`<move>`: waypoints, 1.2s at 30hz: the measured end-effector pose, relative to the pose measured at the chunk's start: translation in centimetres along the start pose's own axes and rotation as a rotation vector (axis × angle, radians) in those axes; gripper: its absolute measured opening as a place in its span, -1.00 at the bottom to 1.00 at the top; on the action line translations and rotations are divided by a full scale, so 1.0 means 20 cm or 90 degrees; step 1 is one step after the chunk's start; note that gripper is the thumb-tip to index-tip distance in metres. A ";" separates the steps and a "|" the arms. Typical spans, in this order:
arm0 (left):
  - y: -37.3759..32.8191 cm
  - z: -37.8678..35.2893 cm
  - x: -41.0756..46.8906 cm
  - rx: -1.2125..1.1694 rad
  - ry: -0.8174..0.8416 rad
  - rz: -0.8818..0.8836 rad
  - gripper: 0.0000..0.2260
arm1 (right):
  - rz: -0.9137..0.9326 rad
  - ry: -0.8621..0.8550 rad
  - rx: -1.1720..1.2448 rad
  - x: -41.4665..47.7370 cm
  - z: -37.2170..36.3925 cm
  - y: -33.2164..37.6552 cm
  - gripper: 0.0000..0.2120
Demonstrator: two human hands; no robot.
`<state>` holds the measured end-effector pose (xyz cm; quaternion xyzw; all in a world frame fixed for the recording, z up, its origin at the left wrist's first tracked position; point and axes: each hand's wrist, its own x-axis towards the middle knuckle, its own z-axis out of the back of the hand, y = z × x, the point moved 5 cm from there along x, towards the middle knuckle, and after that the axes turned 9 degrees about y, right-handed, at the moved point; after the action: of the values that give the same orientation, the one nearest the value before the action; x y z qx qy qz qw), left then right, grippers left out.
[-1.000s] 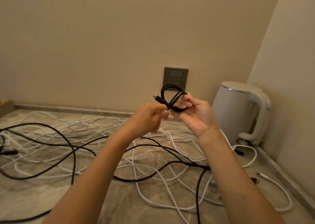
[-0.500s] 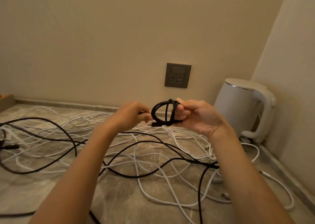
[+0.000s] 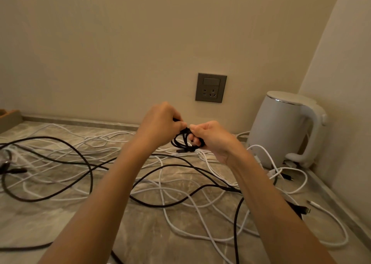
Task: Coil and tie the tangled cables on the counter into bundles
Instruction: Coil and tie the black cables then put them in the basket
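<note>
Loose cables (image 3: pixel 160 183) sprawl across the counter (image 3: pixel 140 233); the kettle (image 3: pixel 281 131) blocks the right corner.

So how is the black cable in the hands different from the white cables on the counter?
The black cable is coiled into small loops; the white cables sprawl loose and tangled. The black cable is held up by the left hand and right hand; the white cables lie on the counter. Both are thin, bendy cords.
</note>
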<state>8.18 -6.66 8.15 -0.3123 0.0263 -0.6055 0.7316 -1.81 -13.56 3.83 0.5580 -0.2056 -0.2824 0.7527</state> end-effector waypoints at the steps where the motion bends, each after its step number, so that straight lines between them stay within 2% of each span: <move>1: -0.01 0.00 -0.01 -0.005 -0.035 -0.001 -0.86 | 0.008 -0.023 0.011 0.01 0.00 0.00 -0.63; 4: -0.05 0.00 -0.03 -0.047 -0.118 -0.027 -0.87 | 0.035 -0.069 0.064 0.01 0.01 0.00 -0.64; 8: -0.07 -0.02 -0.03 -0.107 -0.141 -0.036 -0.82 | 0.044 -0.094 0.097 0.02 0.01 -0.02 -0.66; 13: -0.04 -0.08 -0.01 -0.321 -0.060 0.036 -0.78 | 0.053 -0.103 0.130 0.02 0.02 -0.01 -0.67; 14: -0.04 -0.09 -0.01 -0.326 -0.051 0.040 -0.79 | 0.053 -0.106 0.129 0.02 0.02 -0.02 -0.68; 17: -0.03 -0.11 -0.02 -0.345 -0.041 0.051 -0.87 | 0.038 -0.111 0.129 0.02 0.03 -0.03 -0.72; 20: -0.01 -0.12 -0.02 -0.459 0.012 0.092 -0.94 | 0.026 -0.103 0.113 0.03 0.02 -0.04 -0.69; 23: 0.01 -0.13 -0.03 -0.547 0.056 0.141 -0.80 | 0.020 -0.101 0.093 0.03 0.01 -0.04 -0.66; 25: 0.03 -0.14 -0.04 -0.539 0.077 0.170 -0.73 | 0.012 -0.096 0.076 0.03 0.00 -0.05 -0.69; 29: 0.03 -0.14 -0.04 -0.453 0.116 0.163 -0.83 | 0.008 -0.110 0.065 0.04 -0.01 -0.06 -0.68; 31: 0.04 -0.15 -0.03 -0.403 0.115 0.169 -0.79 | 0.011 -0.127 0.085 0.04 0.00 -0.07 -0.69; 36: 0.10 -0.15 -0.02 -0.157 0.116 0.198 -0.62 | 0.024 -0.127 0.094 0.04 0.02 -0.08 -0.72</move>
<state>8.59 -7.37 4.65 -0.3354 0.2143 -0.5034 0.7669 -1.78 -14.78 2.46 0.5770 -0.3099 -0.3063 0.6908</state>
